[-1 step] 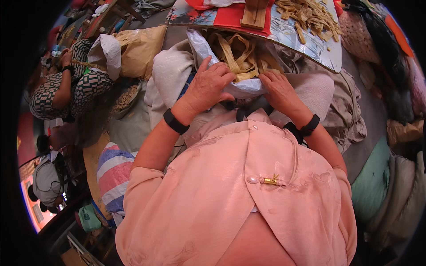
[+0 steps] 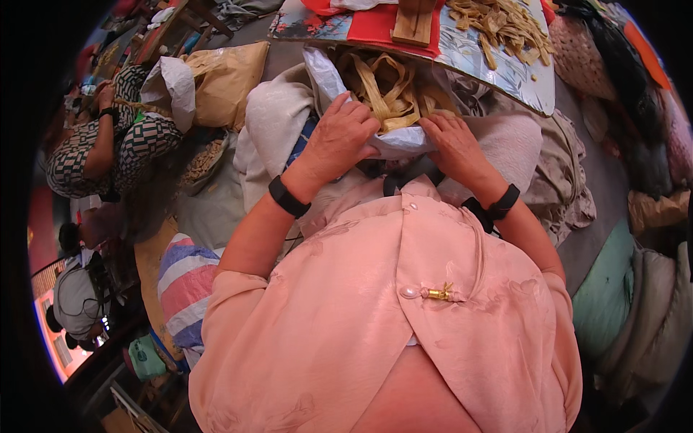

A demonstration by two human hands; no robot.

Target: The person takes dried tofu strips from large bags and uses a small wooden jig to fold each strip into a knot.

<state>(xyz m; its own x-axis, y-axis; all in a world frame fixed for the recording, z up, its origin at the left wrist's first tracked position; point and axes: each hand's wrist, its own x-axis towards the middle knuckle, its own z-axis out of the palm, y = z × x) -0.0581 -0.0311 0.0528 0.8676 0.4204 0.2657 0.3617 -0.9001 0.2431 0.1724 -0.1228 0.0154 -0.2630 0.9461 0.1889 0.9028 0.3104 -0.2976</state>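
A white woven bag (image 2: 404, 141) stands open in my lap, full of long yellowish-tan flat strips (image 2: 390, 83) that look dried and curled. My left hand (image 2: 341, 137) grips the bag's left near rim, fingers bent over the edge and thumb on the outer side. On the right near rim, my right hand (image 2: 455, 144) has its fingers hooked over the edge; its thumb is hidden. Beneath the bag, a pale cloth (image 2: 278, 115) covers my legs.
Ahead stands a low patterned table (image 2: 505, 76) with a wooden block (image 2: 413, 22) on red cloth and a pile of cut tan pieces (image 2: 498, 32). A paper sack (image 2: 227, 83) lies left, near a seated person (image 2: 108, 144). Filled sacks (image 2: 606, 303) line the right.
My left hand's fingers have drawn in closer on the bag's rim. The right hand and the strips look almost the same.
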